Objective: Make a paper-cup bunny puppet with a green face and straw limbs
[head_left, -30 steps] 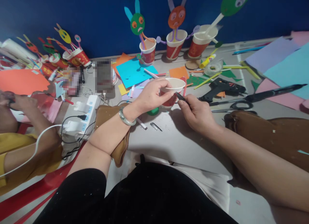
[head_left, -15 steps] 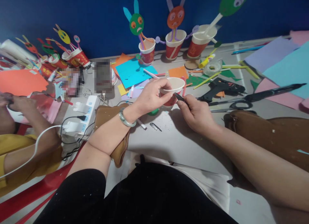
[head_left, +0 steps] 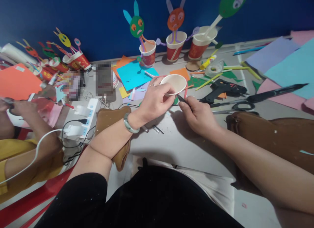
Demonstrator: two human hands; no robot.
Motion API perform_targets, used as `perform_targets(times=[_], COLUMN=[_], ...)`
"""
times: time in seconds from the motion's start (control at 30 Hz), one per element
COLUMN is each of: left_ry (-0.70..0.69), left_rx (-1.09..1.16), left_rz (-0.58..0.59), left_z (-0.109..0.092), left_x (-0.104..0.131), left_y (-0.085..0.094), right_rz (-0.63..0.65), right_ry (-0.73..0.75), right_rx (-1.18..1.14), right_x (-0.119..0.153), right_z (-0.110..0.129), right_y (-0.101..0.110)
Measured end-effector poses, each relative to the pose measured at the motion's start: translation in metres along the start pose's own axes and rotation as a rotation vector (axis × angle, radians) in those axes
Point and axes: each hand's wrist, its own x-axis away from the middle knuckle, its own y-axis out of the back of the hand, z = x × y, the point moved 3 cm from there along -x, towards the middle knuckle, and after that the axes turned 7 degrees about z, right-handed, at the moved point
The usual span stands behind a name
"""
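My left hand (head_left: 158, 98), with a ring and a bangle, grips a white-rimmed paper cup (head_left: 174, 82) by its near side. The cup is tipped so that its white inside faces up toward me, and its outer wall is mostly hidden. My right hand (head_left: 198, 113) is closed around a small dark pointed tool (head_left: 181, 98), whose tip is at the cup's near rim. Whether the tip touches the cup I cannot tell. On the table below lie a small pen-like item (head_left: 157, 129) and scattered specks.
A black glue gun (head_left: 224, 90) and scissors (head_left: 241, 106) lie right of the cup. Behind stand red cups with paper-faced figures (head_left: 148, 56). Coloured paper (head_left: 136, 74) is spread about. At left are a power strip (head_left: 89, 118) and another person's hands (head_left: 23, 108).
My left hand has turned and shifted slightly; the cup is now tilted, its red wall no longer showing below the rim. My right hand has barely moved, the dark tool still in it.
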Motion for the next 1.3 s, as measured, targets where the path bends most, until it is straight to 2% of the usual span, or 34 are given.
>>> perform_targets(times=[0.1,0.2,0.3,0.37,0.5,0.57,0.63,0.73,0.8,0.87,0.97,1.03,1.3], left_ry=[-0.021,-0.022,-0.01,-0.013,-0.066,-0.077,-0.078,-0.092,-0.095,-0.085,-0.079,-0.087,-0.074], left_rx=[-0.013,-0.033,-0.059,-0.064,-0.051,-0.069,-0.098,-0.124,-0.143,-0.168,-0.182,-0.173,-0.199], left_rz=[-0.015,-0.024,-0.037,-0.042,-0.05,-0.057,-0.058,-0.048,-0.041,-0.038,-0.039,-0.041,-0.088], left_z=[0.001,0.001,0.001,0.0,-0.004,-0.006,-0.006,-0.007,-0.007,-0.007,-0.007,-0.008,-0.011], left_x=[0.0,0.001,0.001,0.002,0.003,0.004,0.004,0.005,0.006,0.007,0.008,0.008,0.01], left_y=[-0.002,-0.002,-0.002,-0.003,-0.004,-0.004,-0.004,-0.003,-0.003,-0.004,-0.006,-0.007,-0.004], right_rz=[0.116,0.289,0.371,0.36,0.176,0.094,0.12,0.321,0.391,0.338,0.12,0.016,-0.026], right_ry=[-0.064,-0.214,-0.361,-0.37,-0.159,-0.083,-0.111,-0.276,-0.338,-0.273,-0.092,-0.026,0.0], right_rx=[-0.201,-0.577,-0.859,-0.847,-0.427,-0.305,-0.411,-0.774,-0.874,-0.74,-0.333,-0.111,0.426], right_x=[-0.001,0.0,0.003,0.004,0.001,0.001,0.001,0.003,0.003,0.002,0.0,0.002,0.007], right_z=[0.002,0.004,0.007,0.006,0.005,0.007,0.008,0.01,0.011,0.01,0.008,0.006,0.004], right_y=[-0.002,-0.007,-0.011,-0.01,-0.001,0.003,0.002,-0.004,-0.006,-0.003,0.005,0.008,0.009])
